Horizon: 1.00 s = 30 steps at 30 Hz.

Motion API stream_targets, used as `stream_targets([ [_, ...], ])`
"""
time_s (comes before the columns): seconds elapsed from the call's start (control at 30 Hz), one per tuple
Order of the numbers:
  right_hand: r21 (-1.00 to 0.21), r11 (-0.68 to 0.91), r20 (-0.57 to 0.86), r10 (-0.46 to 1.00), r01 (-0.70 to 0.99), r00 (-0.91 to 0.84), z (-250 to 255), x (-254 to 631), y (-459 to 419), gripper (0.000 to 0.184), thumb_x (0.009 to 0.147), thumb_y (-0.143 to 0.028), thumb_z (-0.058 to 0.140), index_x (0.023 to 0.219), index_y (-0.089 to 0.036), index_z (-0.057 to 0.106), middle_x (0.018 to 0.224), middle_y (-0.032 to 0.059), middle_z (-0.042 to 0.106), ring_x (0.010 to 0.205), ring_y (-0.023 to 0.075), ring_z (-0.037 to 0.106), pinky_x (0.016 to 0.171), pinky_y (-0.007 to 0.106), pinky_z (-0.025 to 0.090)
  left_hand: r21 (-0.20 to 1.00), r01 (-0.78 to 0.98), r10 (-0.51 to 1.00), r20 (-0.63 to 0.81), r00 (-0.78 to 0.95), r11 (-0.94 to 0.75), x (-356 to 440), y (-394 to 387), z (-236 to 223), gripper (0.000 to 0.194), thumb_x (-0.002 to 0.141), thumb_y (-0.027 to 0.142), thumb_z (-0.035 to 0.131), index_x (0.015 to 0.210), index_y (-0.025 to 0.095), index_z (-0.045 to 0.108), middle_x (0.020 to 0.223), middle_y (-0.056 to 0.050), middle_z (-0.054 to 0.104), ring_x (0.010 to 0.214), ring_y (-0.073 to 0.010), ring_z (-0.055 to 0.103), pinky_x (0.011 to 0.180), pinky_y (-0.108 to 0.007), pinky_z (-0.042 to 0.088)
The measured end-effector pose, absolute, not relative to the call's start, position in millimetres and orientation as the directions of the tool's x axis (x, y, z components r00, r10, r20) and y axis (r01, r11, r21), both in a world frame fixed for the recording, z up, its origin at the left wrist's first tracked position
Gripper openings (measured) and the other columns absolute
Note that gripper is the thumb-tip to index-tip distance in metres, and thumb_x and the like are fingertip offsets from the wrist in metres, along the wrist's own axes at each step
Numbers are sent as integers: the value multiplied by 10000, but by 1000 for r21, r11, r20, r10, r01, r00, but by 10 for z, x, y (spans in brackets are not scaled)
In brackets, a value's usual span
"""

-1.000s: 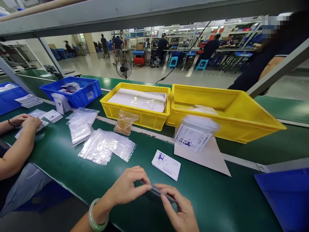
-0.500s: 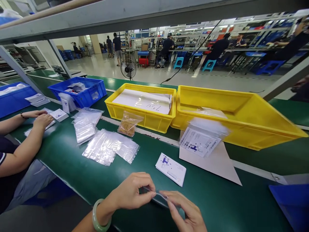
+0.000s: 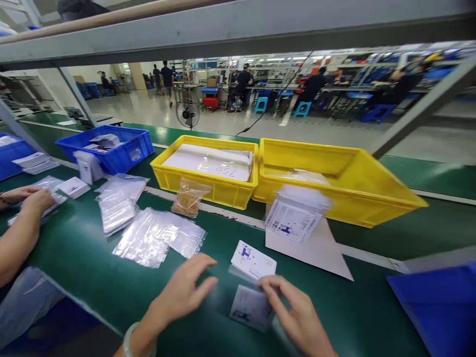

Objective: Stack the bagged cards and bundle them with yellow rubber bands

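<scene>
My right hand (image 3: 297, 312) pinches the edge of a small printed card in a clear bag (image 3: 251, 308), held just above the green table (image 3: 353, 307). My left hand (image 3: 184, 292) hovers beside it with fingers stretched out and nothing in them, reaching toward a small stack of printed cards (image 3: 253, 263) lying just beyond. A spread of empty clear bags (image 3: 158, 237) lies to the left of that hand.
Two yellow bins (image 3: 344, 171) stand at the back, one with white sheets (image 3: 208, 161). Bagged cards (image 3: 292, 218) rest on a white sheet. A bag of rubber bands (image 3: 188, 198), a blue bin (image 3: 122, 148) and a co-worker's arms (image 3: 22, 223) are left. A blue tray (image 3: 442, 307) is right.
My hands have parted from the dark flat piece they pinched together. The left hand has let go and opened. The right now holds a bagged card lower on the table.
</scene>
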State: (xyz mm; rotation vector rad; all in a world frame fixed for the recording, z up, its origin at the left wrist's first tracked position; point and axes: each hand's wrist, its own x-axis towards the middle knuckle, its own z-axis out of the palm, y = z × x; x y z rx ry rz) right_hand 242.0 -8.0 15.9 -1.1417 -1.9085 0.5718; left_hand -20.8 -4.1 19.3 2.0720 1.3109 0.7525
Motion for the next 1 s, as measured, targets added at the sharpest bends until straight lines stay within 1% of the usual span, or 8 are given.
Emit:
stream_targets([
  [0.2, -665, 259, 373, 928, 700, 10, 434, 3172, 932, 377, 927, -506, 417, 851, -201, 625, 825, 79, 724, 772, 226, 684, 703, 314, 558, 63, 991, 987, 115, 114, -122, -1493, 425, -289, 291, 879, 275, 356, 947, 172, 620, 1010, -148, 678, 916, -307, 643, 836, -445, 511],
  [0.27, -634, 208, 399, 913, 745, 85, 459, 3379, 1219, 451, 881, -571, 439, 997, -174, 619, 1035, 144, 705, 971, 290, 654, 867, 413, 518, -12, 994, 988, 111, 111, -111, -1768, 515, -355, 311, 850, 197, 308, 825, 161, 616, 913, -175, 674, 826, -330, 650, 774, -466, 504],
  [0.37, -598, 120, 425, 886, 792, 186, 341, 3464, 1328, 620, 834, -619, 447, 1192, -123, 549, 1293, 220, 570, 1228, 371, 498, 1034, 517, 377, -37, 993, 988, 106, 113, -109, -1923, 549, -374, 322, 835, 139, 291, 681, 188, 569, 779, -128, 660, 733, -302, 649, 699, -422, 505],
  [0.43, -601, 66, 393, 892, 797, 223, 129, 3357, 1172, 622, 843, -621, 413, 1184, -120, 551, 1239, 222, 593, 1187, 373, 528, 992, 516, 416, -50, 995, 990, 103, 96, -91, -1897, 537, -379, 320, 841, 108, 305, 664, 184, 561, 759, -98, 654, 725, -280, 651, 634, -369, 500],
  [0.53, -610, -12, 237, 951, 792, 196, -336, 3093, 754, 622, 811, -633, 469, 1132, -114, 589, 1133, 218, 649, 1065, 390, 606, 860, 522, 506, -67, 997, 994, 100, 42, -36, -1792, 512, -377, 296, 854, 54, 348, 706, 160, 582, 803, -87, 657, 781, -260, 648, 583, -311, 471],
  [0.67, -496, -129, -29, 991, 859, 132, -877, 2831, 320, 833, 743, -695, 482, 1306, -81, 505, 1323, 231, 551, 1219, 440, 499, 941, 576, 469, -63, 997, 993, 114, -38, 46, -1732, 447, -226, 200, 877, 64, 470, 742, 156, 584, 814, -29, 649, 801, -191, 620, 625, -278, 460],
  [0.83, -498, -144, -78, 989, 855, 122, -1039, 2757, 297, 878, 722, -715, 446, 1299, -56, 506, 1408, 258, 471, 1291, 477, 415, 965, 632, 431, -24, 979, 921, 345, -181, 202, -1788, 202, 272, 263, 950, 162, 389, 808, 188, 609, 898, -72, 671, 869, -236, 615, 631, -296, 435],
  [1.0, -617, -233, -131, 972, 751, 193, -1080, 2950, 354, 769, 688, -716, 507, 1139, -97, 570, 1324, 269, 553, 1185, 484, 521, 926, 617, 478, 111, 946, 764, 565, -312, 304, -1833, -13, 488, 291, 989, 253, 337, 955, 151, 608, 1053, -132, 660, 990, -253, 603, 836, -355, 474],
])
